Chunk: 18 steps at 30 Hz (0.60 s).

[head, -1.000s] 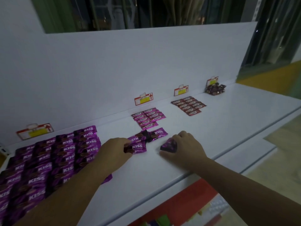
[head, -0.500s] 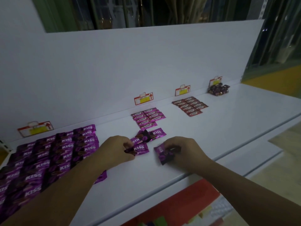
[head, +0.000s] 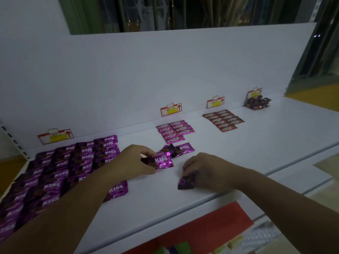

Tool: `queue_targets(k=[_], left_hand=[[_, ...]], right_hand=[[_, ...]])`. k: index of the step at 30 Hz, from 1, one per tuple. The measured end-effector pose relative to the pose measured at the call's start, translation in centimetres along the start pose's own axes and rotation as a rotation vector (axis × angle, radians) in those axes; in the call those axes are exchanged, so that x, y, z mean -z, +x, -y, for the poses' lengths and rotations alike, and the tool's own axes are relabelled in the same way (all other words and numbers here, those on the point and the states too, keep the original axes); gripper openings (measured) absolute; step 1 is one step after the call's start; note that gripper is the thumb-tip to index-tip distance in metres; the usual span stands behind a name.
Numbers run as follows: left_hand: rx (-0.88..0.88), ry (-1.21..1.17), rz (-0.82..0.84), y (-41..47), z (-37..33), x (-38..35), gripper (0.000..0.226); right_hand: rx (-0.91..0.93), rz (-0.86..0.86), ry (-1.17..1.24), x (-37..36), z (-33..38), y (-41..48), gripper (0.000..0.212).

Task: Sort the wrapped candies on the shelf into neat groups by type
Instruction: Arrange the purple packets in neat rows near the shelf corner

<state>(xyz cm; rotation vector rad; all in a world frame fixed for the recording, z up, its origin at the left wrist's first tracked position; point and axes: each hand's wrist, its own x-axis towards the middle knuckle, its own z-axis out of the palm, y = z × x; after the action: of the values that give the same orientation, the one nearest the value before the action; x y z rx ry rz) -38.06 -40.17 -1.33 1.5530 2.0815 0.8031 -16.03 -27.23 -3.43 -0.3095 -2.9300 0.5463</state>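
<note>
Now pinches a KISS candy (head: 163, 160) in the nearer left hand (head: 132, 162) just right of the KISS block (head: 69, 162), long axis matching its rows, and grips a second purple candy (head: 186, 182) in the curled right hand (head: 209, 171), farther right.

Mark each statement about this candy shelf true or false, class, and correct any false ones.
1. The left hand pinches a purple foil KISS candy. True.
2. The right hand lies flat and empty. False: its fingers grip a dark purple wrapped candy.
3. The pink Choco bars lie between the big block of purple KISS candies and the red-brown bars. True.
4. The pile of dark twist-wrapped candies sits nearest the person. False: the pile lies far right on the white shelf, against the back panel.
</note>
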Motion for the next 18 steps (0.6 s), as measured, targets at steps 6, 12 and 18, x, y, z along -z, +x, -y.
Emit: queue_targets(k=[6, 12, 18], left_hand=[[0.005, -0.046, 0.002, -2.2, 0.8, 1.6, 0.028], [0.043, -0.066, -0.086, -4.7, 2.7, 3.9, 0.031], [0.103, -0.052, -0.195, -8.2, 5.0, 7.4, 0.038]], right_hand=[[0.016, 0.16, -0.07, 0.5, -0.5, 0.5, 0.032], [0.05, 0.13, -0.003, 0.6, 1.0, 1.9, 0.023], [0.132, -0.068, 0.132, -2.1, 6.6, 4.9, 0.028]])
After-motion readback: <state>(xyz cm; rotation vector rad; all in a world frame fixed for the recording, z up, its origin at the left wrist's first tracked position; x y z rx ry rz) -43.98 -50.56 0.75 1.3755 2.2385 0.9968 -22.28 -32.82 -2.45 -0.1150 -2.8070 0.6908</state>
